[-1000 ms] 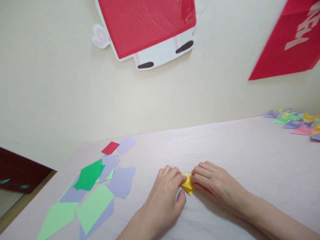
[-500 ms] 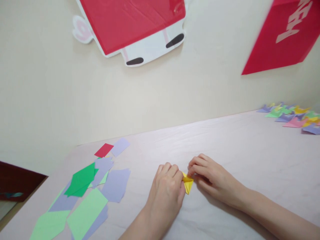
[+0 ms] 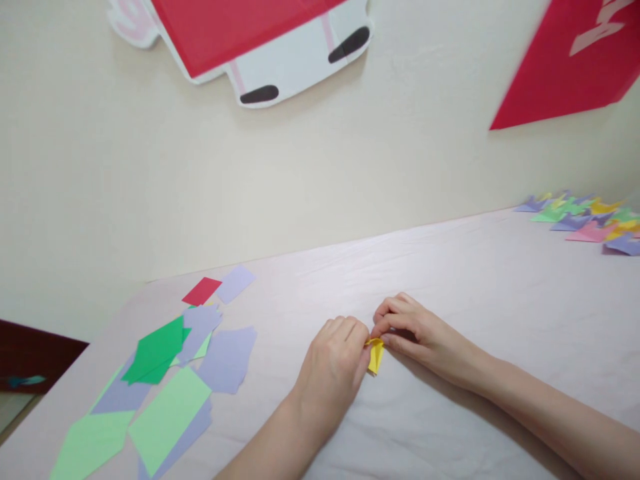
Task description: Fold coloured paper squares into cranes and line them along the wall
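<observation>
A small folded yellow paper piece (image 3: pixel 375 355) lies on the pale pink table (image 3: pixel 475 280), pinched from both sides. My left hand (image 3: pixel 335 367) curls its fingers onto the paper's left edge. My right hand (image 3: pixel 407 330) presses its fingertips on the top and right of the same piece. Most of the paper is hidden under the fingers; only a narrow yellow strip shows between the hands.
Loose paper sheets (image 3: pixel 165 373) in light green, dark green, lilac and red lie spread at the table's left. A heap of folded paper shapes (image 3: pixel 585 220) in several colours sits at the far right by the cream wall. Red posters hang on the wall.
The yellow piece looks narrower between the fingers than before. Both hands have crept slightly up and away on the table, and the view has tilted down a little.
</observation>
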The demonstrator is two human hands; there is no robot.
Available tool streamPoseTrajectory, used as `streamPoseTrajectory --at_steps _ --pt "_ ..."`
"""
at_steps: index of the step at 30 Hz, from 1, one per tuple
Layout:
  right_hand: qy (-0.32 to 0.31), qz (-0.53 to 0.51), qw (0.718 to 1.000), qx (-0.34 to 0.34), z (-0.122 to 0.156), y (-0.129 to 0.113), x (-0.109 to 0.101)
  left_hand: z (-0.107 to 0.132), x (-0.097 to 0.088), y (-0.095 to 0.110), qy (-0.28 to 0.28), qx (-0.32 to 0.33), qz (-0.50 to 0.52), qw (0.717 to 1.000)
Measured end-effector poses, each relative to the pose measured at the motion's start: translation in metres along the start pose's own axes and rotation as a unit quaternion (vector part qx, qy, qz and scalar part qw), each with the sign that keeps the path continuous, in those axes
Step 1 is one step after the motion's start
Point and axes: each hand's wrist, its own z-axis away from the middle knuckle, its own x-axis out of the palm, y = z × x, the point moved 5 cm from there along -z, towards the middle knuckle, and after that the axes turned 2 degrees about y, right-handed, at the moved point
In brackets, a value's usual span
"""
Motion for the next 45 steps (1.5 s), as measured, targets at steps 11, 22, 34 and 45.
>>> streamPoseTrajectory --at_steps 11,22,34,45 --pt "0.002 -0.008 0.998 0.063 -0.005 0.001 0.003 -0.004 -0.002 -0.014 0.005 -0.112 0.139 0.984" --pt "0.002 0.061 0.991 0.117 -0.016 0.0 0.01 -0.005 -0.004 -0.019 0.005 -0.134 0.214 0.968" --pt "0.009 0.049 0.991 0.128 -0.017 0.0 0.008 -0.002 -0.008 -0.023 0.009 -0.147 0.224 0.963" --pt "0.017 0.051 0.991 0.119 -0.016 0.0 0.008 -0.004 -0.007 -0.019 0.042 -0.169 0.233 0.957"
